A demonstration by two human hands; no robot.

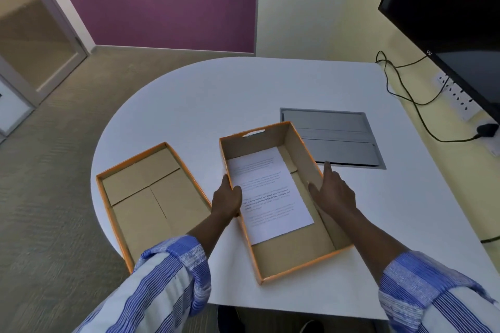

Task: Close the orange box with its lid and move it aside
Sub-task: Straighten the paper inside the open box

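The orange box (303, 265) stands open on the white table, brown inside, with a printed sheet of paper (267, 192) lying flat on its floor. Its lid (143, 197) lies upside down to the left, partly over the table's rounded edge. My left hand (227, 199) grips the box's left wall, thumb inside over the paper's edge. My right hand (332, 189) rests against the right wall, thumb inside and index finger stretched out along the outside.
A grey cable hatch (335, 127) is set into the table just behind the box on the right. A black monitor (454, 16) hangs at the far right, with cables (405, 97) and a power strip (460, 97) below it.
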